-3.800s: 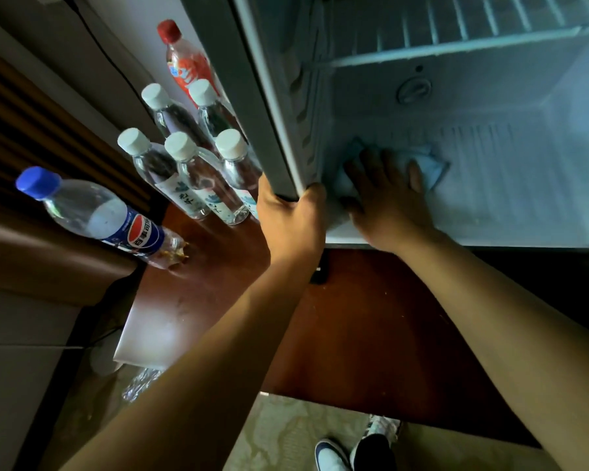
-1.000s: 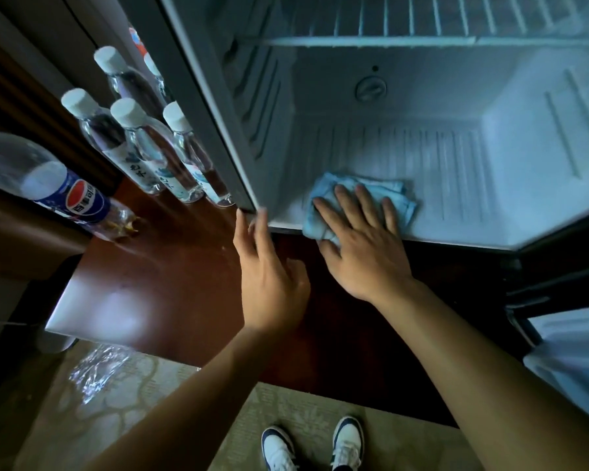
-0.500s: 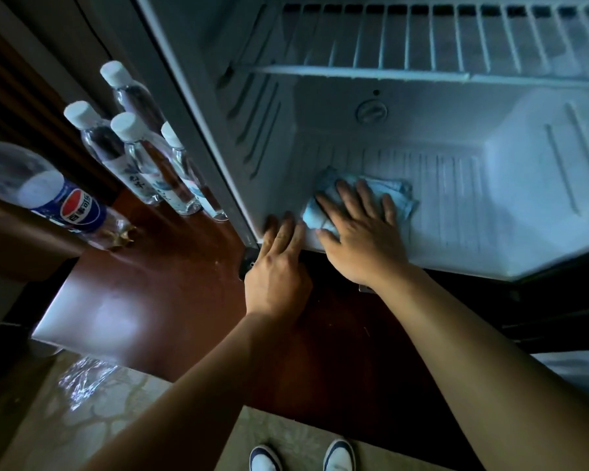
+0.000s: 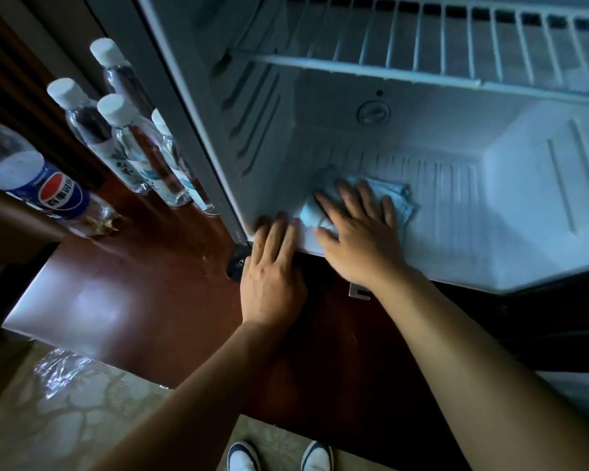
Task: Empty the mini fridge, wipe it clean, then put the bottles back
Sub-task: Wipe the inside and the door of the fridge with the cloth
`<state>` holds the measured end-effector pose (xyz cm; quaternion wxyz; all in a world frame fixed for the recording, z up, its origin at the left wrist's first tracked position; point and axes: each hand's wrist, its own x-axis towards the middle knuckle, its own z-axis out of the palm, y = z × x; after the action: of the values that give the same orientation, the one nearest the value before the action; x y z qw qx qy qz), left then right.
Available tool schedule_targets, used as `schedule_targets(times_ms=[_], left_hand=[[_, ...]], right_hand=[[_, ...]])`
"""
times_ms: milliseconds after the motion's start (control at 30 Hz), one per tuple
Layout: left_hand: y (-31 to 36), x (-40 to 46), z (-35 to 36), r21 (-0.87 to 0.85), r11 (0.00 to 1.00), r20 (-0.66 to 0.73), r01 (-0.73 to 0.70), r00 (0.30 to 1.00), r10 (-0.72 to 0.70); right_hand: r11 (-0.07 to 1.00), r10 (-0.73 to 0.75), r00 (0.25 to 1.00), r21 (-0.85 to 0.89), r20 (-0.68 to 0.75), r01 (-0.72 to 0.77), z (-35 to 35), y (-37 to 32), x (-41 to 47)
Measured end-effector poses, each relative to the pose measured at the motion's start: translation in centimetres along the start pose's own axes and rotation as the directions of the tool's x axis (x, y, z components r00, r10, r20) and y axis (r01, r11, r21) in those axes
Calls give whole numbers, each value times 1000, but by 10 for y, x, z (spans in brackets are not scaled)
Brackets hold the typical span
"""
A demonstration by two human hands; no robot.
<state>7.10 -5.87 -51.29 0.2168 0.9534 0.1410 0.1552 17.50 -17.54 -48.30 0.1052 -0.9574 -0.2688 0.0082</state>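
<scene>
My right hand (image 4: 357, 232) lies flat with the fingers spread on a light blue cloth (image 4: 397, 198), pressing it onto the ribbed floor of the mini fridge (image 4: 456, 205) near its front left corner. Most of the cloth is hidden under my palm; only its folded edges show beyond my fingertips and to the left of my thumb. My left hand (image 4: 272, 270) rests open, gripping nothing, with the fingers laid over the fridge's front lip just beside the right hand; the fingertips are blurred. The wire shelf (image 4: 405, 59) above is cut off by the top of the frame, and I see no bottle in the part of the fridge that shows. Four clear water bottles (image 4: 116, 144) with white caps stand together on the dark wooden surface (image 4: 143, 266) just left of the fridge wall, the nearest one partly hidden behind that wall. Farther left a Pepsi bottle (image 4: 45, 185) is tilted, its cap end cut off by the frame's edge. Below, crumpled clear plastic (image 4: 60, 368) lies on the patterned floor, and the toes of my shoes (image 4: 279, 457) peek in at the bottom.
</scene>
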Motion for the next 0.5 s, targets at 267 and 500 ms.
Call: schedule_targets(times_ms=[267, 500], left_hand=[[-6, 0, 6, 69, 998, 39, 12, 999, -14], [-7, 1, 7, 103, 995, 33, -6, 999, 3]], right_hand=[[998, 26, 1000, -63, -8, -26, -3, 7, 36], [1000, 29, 999, -8, -14, -29, 0, 0, 19]])
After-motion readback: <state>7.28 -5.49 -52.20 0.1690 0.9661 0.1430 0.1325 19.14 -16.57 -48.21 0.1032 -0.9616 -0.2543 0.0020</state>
